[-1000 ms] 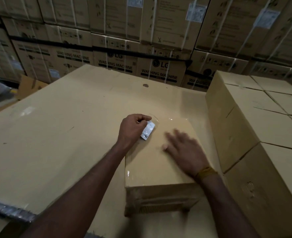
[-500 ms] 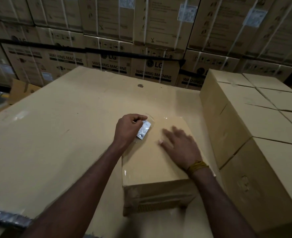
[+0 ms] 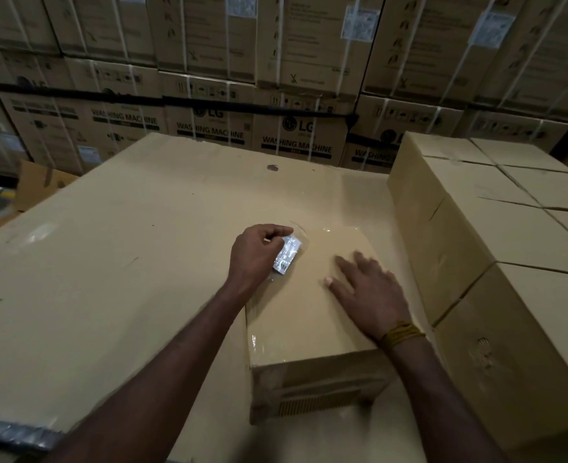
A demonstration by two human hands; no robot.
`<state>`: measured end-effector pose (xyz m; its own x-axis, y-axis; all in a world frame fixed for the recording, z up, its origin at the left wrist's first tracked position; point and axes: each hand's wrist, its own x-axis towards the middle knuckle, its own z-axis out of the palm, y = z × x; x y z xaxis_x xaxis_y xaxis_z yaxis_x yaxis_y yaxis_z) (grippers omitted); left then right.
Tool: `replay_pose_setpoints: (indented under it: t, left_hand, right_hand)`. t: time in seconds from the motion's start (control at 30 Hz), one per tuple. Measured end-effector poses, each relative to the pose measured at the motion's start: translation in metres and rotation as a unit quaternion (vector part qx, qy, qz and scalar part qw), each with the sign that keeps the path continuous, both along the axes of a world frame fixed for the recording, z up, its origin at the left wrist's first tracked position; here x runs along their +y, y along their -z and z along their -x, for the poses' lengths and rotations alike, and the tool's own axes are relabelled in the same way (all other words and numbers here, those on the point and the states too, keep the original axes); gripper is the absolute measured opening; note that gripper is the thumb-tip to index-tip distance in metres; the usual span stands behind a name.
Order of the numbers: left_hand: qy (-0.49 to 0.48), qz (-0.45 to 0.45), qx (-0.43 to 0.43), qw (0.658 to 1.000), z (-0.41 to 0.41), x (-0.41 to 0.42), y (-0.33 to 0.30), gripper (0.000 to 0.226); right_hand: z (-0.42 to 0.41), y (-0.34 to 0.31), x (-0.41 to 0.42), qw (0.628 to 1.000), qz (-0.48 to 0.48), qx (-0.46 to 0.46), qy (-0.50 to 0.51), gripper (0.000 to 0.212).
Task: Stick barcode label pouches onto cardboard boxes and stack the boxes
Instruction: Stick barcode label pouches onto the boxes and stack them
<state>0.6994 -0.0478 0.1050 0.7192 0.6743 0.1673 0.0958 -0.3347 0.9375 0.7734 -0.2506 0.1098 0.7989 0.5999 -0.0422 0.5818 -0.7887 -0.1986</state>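
Left hand: the left hand (image 3: 254, 257) has fingers curled, pinching the barcode label pouch (image 3: 286, 254) at its upper left edge, over the far left corner of the box top.
Right hand: the right hand (image 3: 371, 294) lies flat with fingers straight and spread, palm down on the box top, right of centre; a yellow thread band (image 3: 401, 334) circles the wrist.
Pouch: small, clear and shiny, white label inside, tilted; its lower end lies against the box top.
Box: the cardboard box (image 3: 306, 315) lies flat on the large cardboard sheet (image 3: 109, 262), glossy tape along its top.
Stack: the stacked boxes (image 3: 496, 235) stand just beside it on the right.
Background: a wall of washing machine cartons (image 3: 276, 95), strapped.
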Motion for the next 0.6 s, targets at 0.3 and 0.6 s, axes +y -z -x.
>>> replay_pose_setpoints:
  t: [0.3, 0.6]
  left_hand:
    - [0.091, 0.003, 0.005, 0.996, 0.075, -0.062, 0.002, 0.036]
    - [0.087, -0.071, -0.002, 0.994, 0.056, -0.063, 0.013, 0.035]
  right_hand:
    - [0.067, -0.004, -0.041, 0.995, -0.008, 0.067, -0.072, 0.087]
    - [0.043, 0.012, -0.064, 0.999, -0.019, 0.015, -0.026, 0.09]
